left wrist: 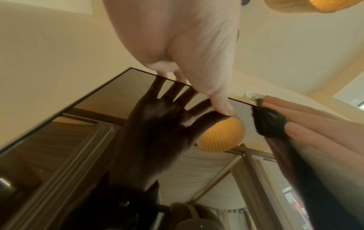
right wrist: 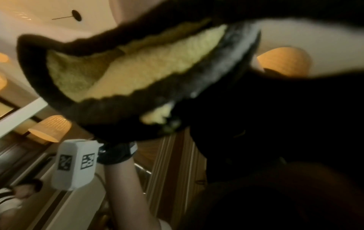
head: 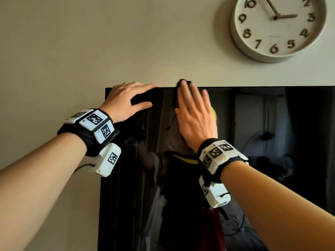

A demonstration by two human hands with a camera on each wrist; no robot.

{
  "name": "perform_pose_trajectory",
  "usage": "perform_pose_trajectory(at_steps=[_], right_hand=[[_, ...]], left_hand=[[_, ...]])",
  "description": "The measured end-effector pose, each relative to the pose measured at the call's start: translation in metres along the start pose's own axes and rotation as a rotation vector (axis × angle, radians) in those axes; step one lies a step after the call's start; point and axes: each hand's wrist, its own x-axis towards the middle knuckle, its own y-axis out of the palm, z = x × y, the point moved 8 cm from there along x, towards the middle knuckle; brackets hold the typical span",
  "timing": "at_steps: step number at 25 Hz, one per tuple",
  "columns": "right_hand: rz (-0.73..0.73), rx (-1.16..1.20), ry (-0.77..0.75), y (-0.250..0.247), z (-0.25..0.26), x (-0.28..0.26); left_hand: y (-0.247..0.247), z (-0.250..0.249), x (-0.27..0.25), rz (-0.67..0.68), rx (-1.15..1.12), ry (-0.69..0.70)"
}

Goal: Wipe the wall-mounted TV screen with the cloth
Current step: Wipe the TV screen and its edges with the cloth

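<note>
- The cloth (head: 181, 91) is mostly hidden under the right hand (head: 194, 116); only a dark edge shows at the TV (head: 272, 142) top edge, with a blurred yellow patch in the right wrist view.
- Right hand lies flat, fingers straight and close together, pressing the cloth against the screen near its top-left corner.
- Left hand (head: 126, 100) rests at that corner, fingers spread over the top edge, thumb on the glass.
- A clock (head: 278, 27) hangs on the wall above, partly cut off.
</note>
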Motion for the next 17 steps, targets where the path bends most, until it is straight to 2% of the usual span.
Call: perform_pose_trajectory(at_steps=[3, 7, 11, 12, 15, 17], right_hand=[[-0.059, -0.04, 0.197, -0.016, -0.052, -0.013], [-0.003, 0.007, 0.074, -0.015, -0.05, -0.017], [-0.045, -0.054, 0.269, -0.027, -0.095, -0.025], [-0.036, -0.043, 0.265, -0.026, -0.093, -0.026], [0.005, 0.01, 0.131, -0.021, -0.075, -0.025], [-0.018, -0.024, 0.144, -0.029, -0.099, -0.029]], left_hand=[[0.011, -0.02, 0.004, 0.062, 0.048, 0.019], [0.03, -0.065, 0.025, 0.089, 0.063, 0.106], [0.046, -0.089, 0.032, 0.071, 0.071, 0.14], [0.048, -0.091, 0.032, 0.059, 0.082, 0.133], [0.05, -0.093, 0.032, 0.032, 0.109, 0.129], [0.048, -0.091, 0.03, 0.017, 0.097, 0.121]])
